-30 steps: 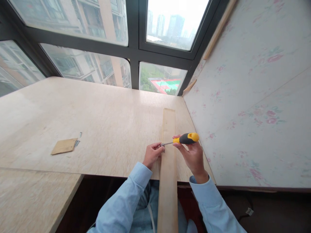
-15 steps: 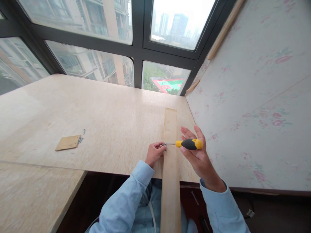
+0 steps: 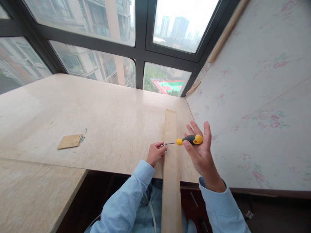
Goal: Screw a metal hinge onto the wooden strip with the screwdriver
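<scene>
A long pale wooden plank (image 3: 171, 181) lies over the counter's front edge, pointing toward the window. At its left edge, the fingertips of my left hand (image 3: 155, 153) are closed on a small shiny metal piece (image 3: 165, 147), mostly hidden by the fingers. A yellow and black screwdriver (image 3: 190, 140) lies level across the plank, its shaft tip meeting that metal piece. My right hand (image 3: 200, 150) bears the screwdriver's handle between thumb and palm, while its other fingers are spread away from the handle.
On the beige counter (image 3: 107, 129) to the left lie a small wooden board (image 3: 70, 141) and several screws (image 3: 82, 139). A floral-papered wall (image 3: 255, 113) rises close on the right. The dark-framed window (image 3: 139, 51) stands behind.
My right hand's fingers have opened further and tipped back, and the screwdriver handle has turned and tilted up slightly. My left hand stays at the metal piece. The view has shifted a little.
</scene>
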### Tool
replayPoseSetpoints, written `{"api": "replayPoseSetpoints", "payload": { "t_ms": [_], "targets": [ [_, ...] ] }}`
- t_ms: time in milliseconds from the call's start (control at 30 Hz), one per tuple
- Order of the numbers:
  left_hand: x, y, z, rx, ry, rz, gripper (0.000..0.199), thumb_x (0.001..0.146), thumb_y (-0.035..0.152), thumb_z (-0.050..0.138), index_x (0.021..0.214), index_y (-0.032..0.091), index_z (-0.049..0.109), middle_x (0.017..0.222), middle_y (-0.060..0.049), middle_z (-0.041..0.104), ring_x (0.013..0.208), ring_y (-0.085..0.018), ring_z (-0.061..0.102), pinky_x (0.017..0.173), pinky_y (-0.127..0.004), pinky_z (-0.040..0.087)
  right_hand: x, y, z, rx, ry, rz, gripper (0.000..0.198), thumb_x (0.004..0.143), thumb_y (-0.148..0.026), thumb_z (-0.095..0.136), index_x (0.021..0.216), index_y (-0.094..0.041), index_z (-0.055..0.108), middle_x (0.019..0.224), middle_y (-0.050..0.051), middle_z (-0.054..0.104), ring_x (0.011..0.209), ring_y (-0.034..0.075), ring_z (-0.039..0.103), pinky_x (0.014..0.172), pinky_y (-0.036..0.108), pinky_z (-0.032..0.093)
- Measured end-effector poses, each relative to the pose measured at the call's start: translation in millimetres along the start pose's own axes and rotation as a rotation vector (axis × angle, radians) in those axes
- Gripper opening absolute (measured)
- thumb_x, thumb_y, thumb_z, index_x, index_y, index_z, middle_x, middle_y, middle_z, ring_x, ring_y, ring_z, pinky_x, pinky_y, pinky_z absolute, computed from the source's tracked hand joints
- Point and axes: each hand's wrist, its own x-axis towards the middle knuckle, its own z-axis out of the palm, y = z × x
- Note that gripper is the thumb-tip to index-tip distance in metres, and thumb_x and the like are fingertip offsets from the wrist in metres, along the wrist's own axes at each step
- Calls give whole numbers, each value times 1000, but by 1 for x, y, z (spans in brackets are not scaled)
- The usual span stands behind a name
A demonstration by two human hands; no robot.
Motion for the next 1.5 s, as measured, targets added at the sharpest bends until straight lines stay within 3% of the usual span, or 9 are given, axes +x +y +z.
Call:
{"api": "replayPoseSetpoints", "payload": {
  "t_ms": [167, 333, 600, 700, 933, 1100, 1200, 1400, 1500],
  "targets": [
    [0, 1, 1, -2, 2, -2, 41, 64, 23, 77, 103, 9, 73, 77, -6, 71, 64, -14, 62, 52, -21, 48, 1, -9, -10, -142, -108, 28, 64, 95, -35, 57, 150, -37, 24, 146, 10, 49, 130, 23, 54, 102, 45, 52],
    [-2, 3, 1, -12, 6, 13, 43, 64, 22, 77, 104, 8, 73, 80, -7, 72, 66, -14, 63, 51, -20, 47, 10, -7, -8, -488, 85, -8, 48, 81, -48, 73, 120, -25, 56, 100, 7, 70, 89, 23, 69, 78, 39, 61],
    [-2, 5, 2, -5, 38, -4, 38, 64, 22, 76, 100, 10, 75, 79, -6, 71, 65, -13, 62, 51, -21, 47, 7, -9, -15, -267, -173, 57, 59, 96, -38, 53, 149, -32, 28, 148, 11, 45, 132, 24, 50, 108, 48, 45],
    [-1, 4, 2, -16, 26, 4, 38, 64, 23, 75, 99, 10, 75, 77, -5, 71, 63, -13, 61, 51, -21, 47, 6, -13, -17, -332, -190, 82, 53, 95, -38, 54, 145, -30, 38, 139, 10, 56, 116, 23, 62, 103, 46, 51],
    [-3, 5, 2, -40, -3, -2, 36, 65, 23, 74, 99, 9, 74, 81, -7, 71, 66, -14, 63, 53, -21, 47, 15, -7, -5, -648, 100, -73, 52, 80, -54, 71, 119, -23, 59, 102, 9, 67, 80, 22, 64, 75, 40, 59],
    [-3, 5, 2, -13, 15, -6, 36, 64, 23, 75, 98, 10, 75, 80, -7, 71, 67, -14, 63, 53, -21, 47, 11, -2, -7, -258, -93, 35, 59, 92, -42, 60, 144, -29, 35, 141, 12, 51, 130, 25, 52, 106, 47, 48],
    [-3, 5, 2, -20, 3, 2, 35, 65, 24, 74, 97, 10, 75, 81, -6, 71, 68, -14, 63, 53, -20, 47, 7, -6, -10, -120, -209, 47, 61, 96, -37, 55, 149, -32, 27, 150, 11, 45, 137, 24, 47, 110, 48, 45],
    [-3, 5, 2, -18, 6, 4, 36, 64, 24, 75, 98, 11, 75, 79, -6, 71, 65, -14, 63, 51, -21, 46, 12, -6, -8, -528, 83, -47, 59, 77, -51, 75, 127, -25, 59, 113, 11, 70, 107, 30, 66, 99, 52, 52],
    [-3, 5, 2, -7, 26, 0, 38, 64, 23, 76, 99, 10, 75, 79, -7, 71, 65, -14, 62, 50, -20, 45, 12, -2, -5, -477, 91, -3, 70, 81, -52, 71, 140, -26, 45, 122, 12, 65, 114, 29, 62, 101, 52, 50]
  ]
}}
